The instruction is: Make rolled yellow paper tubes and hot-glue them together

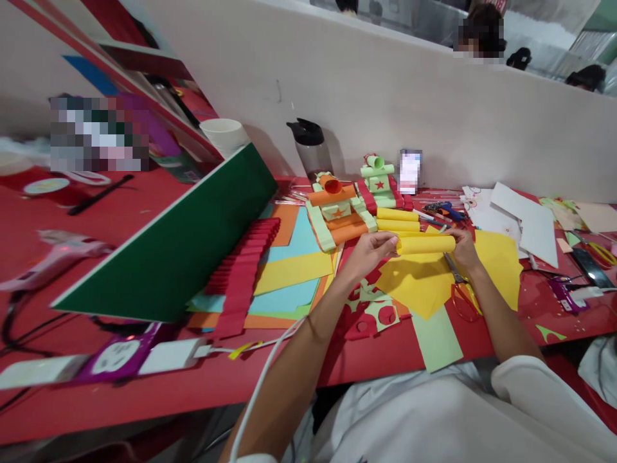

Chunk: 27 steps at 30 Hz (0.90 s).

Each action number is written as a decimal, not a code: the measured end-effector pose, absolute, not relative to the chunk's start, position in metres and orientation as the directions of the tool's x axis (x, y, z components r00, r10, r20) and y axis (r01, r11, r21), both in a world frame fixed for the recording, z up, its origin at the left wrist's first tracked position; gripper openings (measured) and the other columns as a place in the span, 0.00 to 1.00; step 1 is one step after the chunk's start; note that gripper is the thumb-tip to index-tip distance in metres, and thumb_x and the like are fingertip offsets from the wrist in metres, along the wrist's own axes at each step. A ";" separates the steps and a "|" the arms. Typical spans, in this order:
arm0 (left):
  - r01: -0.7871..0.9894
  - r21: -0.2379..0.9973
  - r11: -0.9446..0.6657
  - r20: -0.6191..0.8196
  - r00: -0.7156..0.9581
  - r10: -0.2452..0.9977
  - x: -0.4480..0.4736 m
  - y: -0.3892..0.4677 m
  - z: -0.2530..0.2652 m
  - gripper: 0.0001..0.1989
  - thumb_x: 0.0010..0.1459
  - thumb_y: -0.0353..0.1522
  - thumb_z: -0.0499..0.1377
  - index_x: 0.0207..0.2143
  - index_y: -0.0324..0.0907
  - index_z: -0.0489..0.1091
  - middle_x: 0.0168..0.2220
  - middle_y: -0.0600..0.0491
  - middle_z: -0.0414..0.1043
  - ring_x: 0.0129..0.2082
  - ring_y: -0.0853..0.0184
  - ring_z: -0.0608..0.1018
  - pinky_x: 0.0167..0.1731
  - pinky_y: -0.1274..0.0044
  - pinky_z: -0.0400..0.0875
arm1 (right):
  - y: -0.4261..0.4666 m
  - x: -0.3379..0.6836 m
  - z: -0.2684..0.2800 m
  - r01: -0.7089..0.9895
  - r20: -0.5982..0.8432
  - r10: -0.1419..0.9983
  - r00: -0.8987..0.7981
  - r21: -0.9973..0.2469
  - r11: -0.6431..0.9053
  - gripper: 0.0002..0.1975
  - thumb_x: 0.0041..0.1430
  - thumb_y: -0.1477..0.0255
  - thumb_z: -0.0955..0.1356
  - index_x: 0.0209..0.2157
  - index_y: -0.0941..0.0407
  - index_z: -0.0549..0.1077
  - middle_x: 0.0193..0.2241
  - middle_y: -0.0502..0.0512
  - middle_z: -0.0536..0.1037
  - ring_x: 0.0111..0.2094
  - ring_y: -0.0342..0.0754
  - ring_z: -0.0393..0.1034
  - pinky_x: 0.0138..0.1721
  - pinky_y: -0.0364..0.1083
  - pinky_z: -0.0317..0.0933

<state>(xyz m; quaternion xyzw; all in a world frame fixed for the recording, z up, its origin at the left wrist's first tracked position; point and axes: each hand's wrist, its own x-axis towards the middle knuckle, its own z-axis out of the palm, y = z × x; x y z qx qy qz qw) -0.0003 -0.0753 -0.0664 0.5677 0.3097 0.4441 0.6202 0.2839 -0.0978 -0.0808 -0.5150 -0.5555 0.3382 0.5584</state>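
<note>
A rolled tube of yellow paper [427,245] is stretched between my two hands, just above the table. My left hand [373,252] pinches its left end, and my right hand [463,249] is closed on the right end. Below the tube lie yellow paper sheets [414,283], with red-handled scissors [463,299] beside my right wrist. Behind it, finished yellow rolls [398,220] lie side by side. Two paper tank models stand further back: an orange and pale green one [337,209] and a green and red one [380,183].
A green board [178,238] leans at the left, near fringed red paper [243,270] and blue sheets [294,257]. A pink glue gun [58,257], a power strip [116,357] and a white cable occupy the left side. A dark-lidded bottle [311,148] and a phone [410,172] stand by the wall.
</note>
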 end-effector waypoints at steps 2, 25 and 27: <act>-0.180 0.982 -0.060 0.131 0.415 0.900 0.000 -0.075 -0.066 0.30 0.49 0.58 0.72 0.34 0.40 0.81 0.30 0.51 0.78 0.30 0.66 0.79 0.38 0.69 0.85 | -0.098 0.284 -0.081 0.187 0.262 0.954 0.148 -0.954 0.233 0.17 0.40 0.62 0.84 0.29 0.54 0.81 0.28 0.53 0.83 0.29 0.50 0.76 0.29 0.46 0.72; -0.010 0.978 -0.210 0.193 0.437 0.878 -0.004 -0.076 -0.058 0.22 0.59 0.50 0.64 0.26 0.41 0.74 0.25 0.54 0.73 0.27 0.65 0.78 0.31 0.76 0.76 | -0.094 0.287 -0.081 0.196 0.207 0.974 0.096 -0.963 0.186 0.15 0.36 0.67 0.83 0.27 0.55 0.81 0.26 0.52 0.82 0.25 0.46 0.72 0.28 0.44 0.70; 0.021 0.976 -0.215 0.185 0.436 0.881 -0.005 -0.076 -0.058 0.21 0.60 0.49 0.64 0.26 0.41 0.74 0.25 0.53 0.75 0.28 0.65 0.80 0.32 0.76 0.75 | -0.095 0.286 -0.079 0.209 0.209 0.973 0.102 -0.960 0.185 0.14 0.37 0.67 0.82 0.27 0.55 0.81 0.25 0.52 0.82 0.25 0.46 0.72 0.28 0.44 0.69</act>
